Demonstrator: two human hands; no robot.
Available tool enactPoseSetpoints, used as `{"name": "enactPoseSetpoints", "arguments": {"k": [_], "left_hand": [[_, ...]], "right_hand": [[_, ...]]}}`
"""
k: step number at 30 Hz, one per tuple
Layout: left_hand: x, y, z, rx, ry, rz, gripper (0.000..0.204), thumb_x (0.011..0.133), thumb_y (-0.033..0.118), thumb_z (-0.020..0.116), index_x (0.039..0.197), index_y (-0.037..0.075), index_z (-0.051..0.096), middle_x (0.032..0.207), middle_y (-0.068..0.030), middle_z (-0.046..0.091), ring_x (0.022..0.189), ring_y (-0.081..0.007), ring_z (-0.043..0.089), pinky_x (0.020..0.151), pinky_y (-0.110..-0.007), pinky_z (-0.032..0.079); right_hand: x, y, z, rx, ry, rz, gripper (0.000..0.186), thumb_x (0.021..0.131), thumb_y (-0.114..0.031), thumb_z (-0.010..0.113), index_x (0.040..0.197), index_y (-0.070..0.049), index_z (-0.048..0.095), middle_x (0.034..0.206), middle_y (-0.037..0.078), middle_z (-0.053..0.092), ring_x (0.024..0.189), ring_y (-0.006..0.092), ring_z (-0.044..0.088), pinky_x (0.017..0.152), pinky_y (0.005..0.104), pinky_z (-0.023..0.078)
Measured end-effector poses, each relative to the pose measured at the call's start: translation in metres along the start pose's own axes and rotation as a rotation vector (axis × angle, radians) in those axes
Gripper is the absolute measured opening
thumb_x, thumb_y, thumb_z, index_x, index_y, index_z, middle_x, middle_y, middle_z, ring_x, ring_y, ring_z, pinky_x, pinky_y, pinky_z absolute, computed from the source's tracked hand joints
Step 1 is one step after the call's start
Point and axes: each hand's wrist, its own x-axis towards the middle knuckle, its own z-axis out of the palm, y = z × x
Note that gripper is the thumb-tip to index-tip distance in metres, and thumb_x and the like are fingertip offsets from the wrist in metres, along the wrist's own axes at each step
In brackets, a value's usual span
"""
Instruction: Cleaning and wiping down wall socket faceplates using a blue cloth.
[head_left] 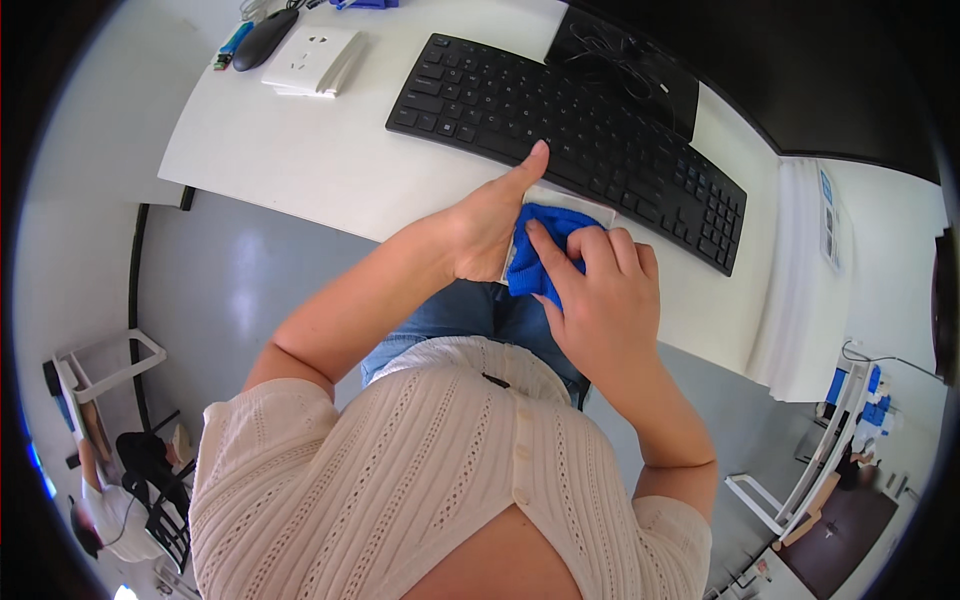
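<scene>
At the desk's near edge my left hand (485, 225) grips a white square panel (592, 209) from its left side. Its thumb stretches out toward the keyboard, while its other fingers are hidden beneath the panel. Most of the panel's face is covered by a bunched blue cloth (530, 268), so its kind does not show clearly. My right hand (605, 290) presses that cloth onto the panel, index finger extended over it and thumb at the cloth's lower edge.
A black keyboard (570, 140) lies just beyond my hands, with a black monitor (800, 70) behind it. White wall socket panels (312, 58) are stacked at the far left, beside a black mouse (265, 40). A white box-like unit (805, 290) stands at the desk's right end.
</scene>
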Motion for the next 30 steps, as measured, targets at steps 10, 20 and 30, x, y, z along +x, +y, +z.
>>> {"name": "enactPoseSetpoints", "arguments": {"k": [10, 20, 30], "left_hand": [[0.009, -0.004, -0.016, 0.007, -0.164, -0.040, 0.085, 0.097, 0.067, 0.016, 0.141, 0.001, 0.045, 0.129, -0.0164, 0.058, 0.116, -0.0254, 0.059, 0.089, -0.036, 0.056], [0.010, -0.006, -0.016, 0.020, -0.188, -0.007, 0.088, 0.095, 0.070, 0.025, 0.134, -0.006, 0.048, 0.122, -0.0217, 0.060, 0.106, -0.0298, 0.065, 0.082, -0.044, 0.061], [0.008, -0.007, -0.019, 0.070, -0.161, -0.020, 0.086, 0.094, 0.072, 0.026, 0.127, -0.004, 0.053, 0.115, -0.0191, 0.064, 0.100, -0.0277, 0.068, 0.081, -0.041, 0.061]], "right_hand": [[-0.019, 0.002, -0.010, 0.064, -0.136, -0.034, 0.054, 0.066, -0.014, 0.074, 0.119, -0.020, 0.068, 0.082, 0.000, 0.049, 0.085, 0.0196, 0.050, 0.076, 0.0381, 0.038], [0.002, 0.000, -0.005, 0.047, 0.022, 0.129, 0.062, 0.064, -0.016, 0.079, 0.124, -0.017, 0.066, 0.084, 0.000, 0.046, 0.084, 0.0197, 0.048, 0.076, 0.0374, 0.035], [0.006, 0.000, 0.004, -0.071, 0.067, 0.062, 0.055, 0.064, -0.013, 0.076, 0.118, -0.016, 0.069, 0.081, 0.000, 0.049, 0.085, 0.0187, 0.050, 0.074, 0.0368, 0.036]]}}
